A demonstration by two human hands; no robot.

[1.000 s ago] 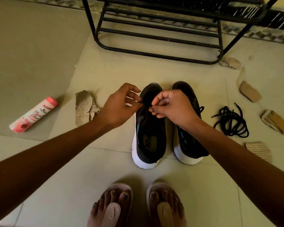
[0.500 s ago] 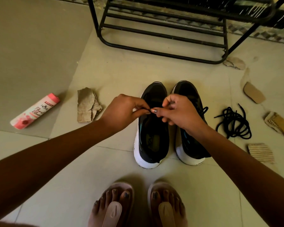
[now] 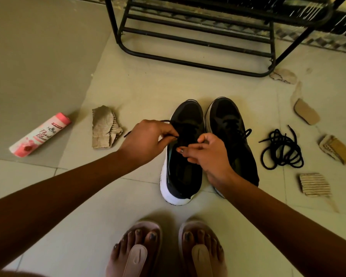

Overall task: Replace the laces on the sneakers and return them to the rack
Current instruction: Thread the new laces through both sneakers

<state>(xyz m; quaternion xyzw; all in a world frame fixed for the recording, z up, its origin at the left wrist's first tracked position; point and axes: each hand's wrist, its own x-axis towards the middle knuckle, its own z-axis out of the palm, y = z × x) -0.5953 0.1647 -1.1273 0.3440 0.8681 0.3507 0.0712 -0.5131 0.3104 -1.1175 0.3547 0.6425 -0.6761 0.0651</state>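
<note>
Curled fingers [image 3: 171, 134] of the left hand [image 3: 148, 140] pinch a black lace [image 3: 166, 121] over the left sneaker [image 3: 188, 116], and the right hand [image 3: 210, 154] pinches it from the opposite side. The right sneaker [image 3: 228, 120] stands alongside on the tiled floor [image 3: 148, 86], with spare laces [image 3: 282, 150] coiled nearby and the black metal rack [image 3: 198, 37] beyond.

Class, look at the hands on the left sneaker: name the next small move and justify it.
Probably pull the black lace snug across the left sneaker: left hand and right hand both pinch it over the tongue, and one end trails loose leftwards.
</note>
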